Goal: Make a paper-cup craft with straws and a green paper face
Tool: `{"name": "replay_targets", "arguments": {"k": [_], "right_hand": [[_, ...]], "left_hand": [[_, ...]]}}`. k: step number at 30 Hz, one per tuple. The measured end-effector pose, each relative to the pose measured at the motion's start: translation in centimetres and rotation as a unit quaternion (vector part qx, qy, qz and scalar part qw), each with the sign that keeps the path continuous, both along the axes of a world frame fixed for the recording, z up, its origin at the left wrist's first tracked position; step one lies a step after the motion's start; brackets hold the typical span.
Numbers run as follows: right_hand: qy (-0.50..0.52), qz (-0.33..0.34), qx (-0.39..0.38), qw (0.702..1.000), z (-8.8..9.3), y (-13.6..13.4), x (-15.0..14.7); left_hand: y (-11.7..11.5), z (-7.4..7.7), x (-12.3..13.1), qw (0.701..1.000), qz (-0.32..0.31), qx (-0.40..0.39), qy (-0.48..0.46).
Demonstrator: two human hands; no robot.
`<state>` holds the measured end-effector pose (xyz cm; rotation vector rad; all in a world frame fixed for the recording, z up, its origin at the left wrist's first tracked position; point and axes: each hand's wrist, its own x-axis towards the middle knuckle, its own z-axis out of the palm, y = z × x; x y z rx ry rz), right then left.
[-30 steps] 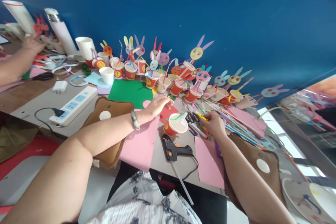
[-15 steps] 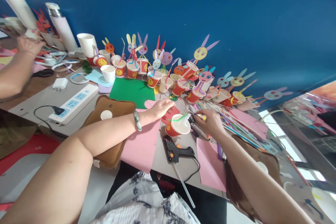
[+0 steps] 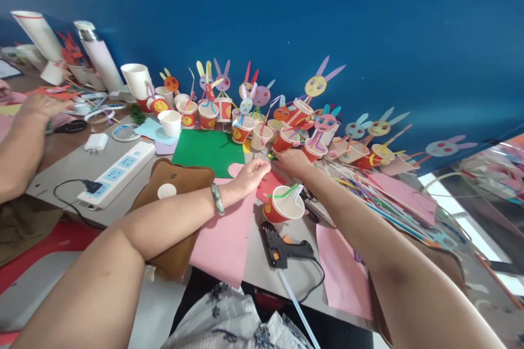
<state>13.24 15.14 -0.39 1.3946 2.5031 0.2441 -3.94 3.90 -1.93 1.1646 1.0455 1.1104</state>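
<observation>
My left hand hovers over the pink paper, thumb and fingers pressed together; whatever may be in them is too small to make out. A green bangle circles that wrist. Beyond the red paper, my right hand has its fingers bent together down on the table by small green pieces; anything in them is hidden. Between my arms stands a red-and-white paper cup with a bent green and white strip inside. Just in front of it lies a black glue gun with a glue stick.
Paper cups with rabbit-head figures line the blue wall. A power strip, brown pouch and green paper lie left. Coloured strips spread right. Another person's hand is at far left.
My right hand has moved forward and left, from beside the cup to the small pieces near the rabbit cups. My left hand stays near the same place, fingers more curled. The view shifted slightly.
</observation>
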Motion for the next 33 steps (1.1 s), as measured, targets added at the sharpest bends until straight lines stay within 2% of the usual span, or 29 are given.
{"name": "replay_targets", "arguments": {"k": [7, 14, 19, 24, 28, 33], "right_hand": [[-0.048, 0.005, -0.018, 0.999, 0.2, 1.1, -0.3], [-0.046, 0.004, -0.023, 0.999, -0.2, 1.6, 0.1], [-0.010, -0.012, -0.016, 1.000, -0.8, 1.4, 0.3], [0.098, -0.048, 0.010, 0.994, -1.0, 0.1, 0.7], [0.253, -0.084, 0.023, 0.963, -0.1, -1.3, 1.8], [0.468, -0.091, -0.070, 0.876, 1.1, -3.0, 2.9]], "left_hand": [[-0.2, 0.3, 0.1, 1.000, 0.009, -0.028, -0.005], [-0.5, 0.8, 0.1, 1.000, 0.010, -0.028, -0.009], [-0.6, 0.9, 0.1, 1.000, 0.007, -0.023, 0.005], [-0.5, 0.9, 0.1, 1.000, 0.022, -0.014, 0.013], [-0.2, 0.7, 0.1, 0.999, 0.016, -0.028, -0.007], [0.2, 0.4, 0.3, 0.997, 0.026, -0.045, -0.063]]}}
